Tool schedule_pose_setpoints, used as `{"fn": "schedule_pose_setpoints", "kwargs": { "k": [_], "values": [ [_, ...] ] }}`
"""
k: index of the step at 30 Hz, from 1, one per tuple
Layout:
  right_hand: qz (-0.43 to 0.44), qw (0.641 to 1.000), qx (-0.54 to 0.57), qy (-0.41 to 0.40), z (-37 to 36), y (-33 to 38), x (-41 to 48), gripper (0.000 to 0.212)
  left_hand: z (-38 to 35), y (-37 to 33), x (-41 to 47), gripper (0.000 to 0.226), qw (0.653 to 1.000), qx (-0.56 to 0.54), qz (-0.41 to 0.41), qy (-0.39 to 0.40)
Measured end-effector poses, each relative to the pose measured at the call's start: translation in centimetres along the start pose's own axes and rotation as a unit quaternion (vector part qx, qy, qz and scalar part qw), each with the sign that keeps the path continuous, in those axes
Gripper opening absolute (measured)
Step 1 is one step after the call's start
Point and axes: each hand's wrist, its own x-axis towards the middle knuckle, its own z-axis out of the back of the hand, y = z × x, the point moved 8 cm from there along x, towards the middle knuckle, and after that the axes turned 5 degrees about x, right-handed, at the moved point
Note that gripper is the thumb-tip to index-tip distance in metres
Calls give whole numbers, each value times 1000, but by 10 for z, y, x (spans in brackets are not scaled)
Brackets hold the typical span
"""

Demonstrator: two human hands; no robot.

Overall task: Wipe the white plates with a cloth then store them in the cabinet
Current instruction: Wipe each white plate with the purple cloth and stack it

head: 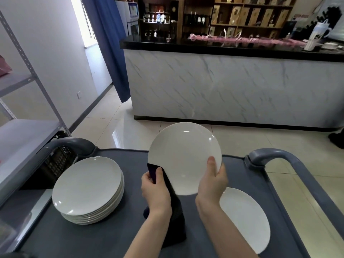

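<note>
A white plate [183, 155] is held up, tilted toward me, above the grey cart top [130, 229]. My right hand [212, 180] grips its lower right rim, thumb on the face. My left hand [155, 190] grips a dark cloth [174, 216] against the plate's lower left edge; the cloth hangs down to the cart. A stack of several white plates [88, 189] sits on the cart's left side. A single white plate [245, 218] lies flat on the right side, partly behind my right forearm.
The cart has grey handles at the left [74, 144] and right [279, 155]. A grey metal shelf rack [24, 131] stands to the left with a black crate [57, 162] beside it. A marble-fronted counter [232, 86] stands ahead across tiled floor.
</note>
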Motion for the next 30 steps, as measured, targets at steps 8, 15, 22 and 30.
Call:
{"fn": "schedule_pose_setpoints", "kwargs": {
  "k": [8,15,22,30],
  "values": [
    [19,966,-77,247,-5,22,23,12,11,-44,35,2,985,86,-109,99],
    [9,985,-47,164,0,24,24,16,5,-31,28,5,989,95,-84,81],
    [-16,999,-11,26,4,-4,0,11,-2,-10,7,11,999,38,-14,23],
    [353,795,-343,355,-1,38,-13,66,10,-15,41,14,998,54,13,28]
  ]
}}
